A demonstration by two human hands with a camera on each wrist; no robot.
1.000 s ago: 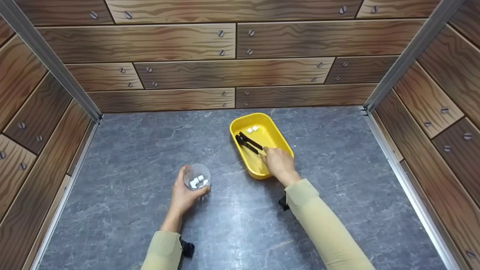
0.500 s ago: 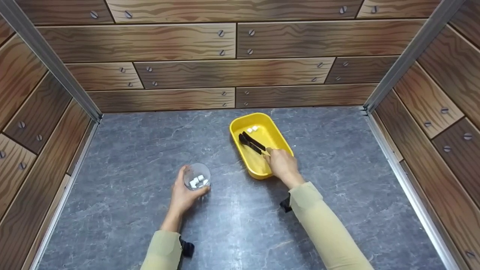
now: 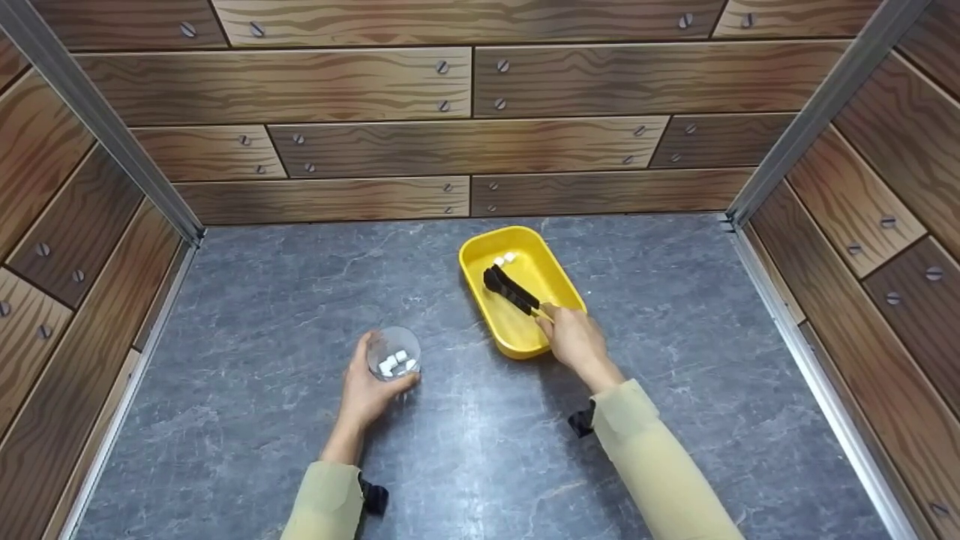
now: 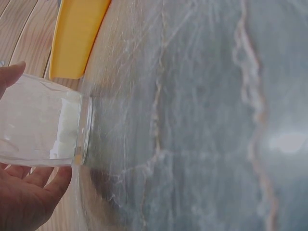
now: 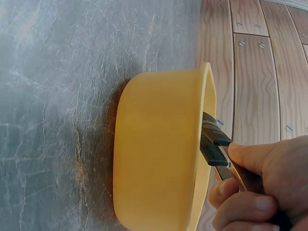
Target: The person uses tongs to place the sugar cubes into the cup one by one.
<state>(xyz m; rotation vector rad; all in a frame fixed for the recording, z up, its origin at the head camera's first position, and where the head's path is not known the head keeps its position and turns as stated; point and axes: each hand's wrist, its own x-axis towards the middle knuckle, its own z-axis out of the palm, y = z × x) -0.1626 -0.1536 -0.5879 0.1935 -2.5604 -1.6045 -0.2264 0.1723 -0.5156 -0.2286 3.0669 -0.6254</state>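
Note:
My left hand (image 3: 366, 390) holds a clear glass (image 3: 384, 339) standing on the floor surface, thumb on one side and fingers on the other. Several white cubes (image 3: 400, 355) lie at the bottom of the glass. To the right, my right hand (image 3: 576, 337) grips black-tipped tongs (image 3: 514, 292), whose tips reach down into a yellow tub (image 3: 517, 350). The tong arms lie nearly together; whether anything sits between the tips cannot be seen. Two white cubes (image 3: 510, 257) show at the tub's far end, just beyond the tips. The right wrist view shows the tongs (image 5: 215, 144) passing over the rim.
Wood-patterned walls (image 3: 360, 146) enclose the back and both sides, with metal strips (image 3: 795, 300) along the edges. A grey marbled surface (image 3: 285, 292) spreads beneath everything. Black wrist straps (image 3: 375, 496) sit at both sleeves.
My right hand has drawn back slightly toward the lower right, bringing the tongs with it. The tong arms have come closer together. The left hand and glass have stayed in place.

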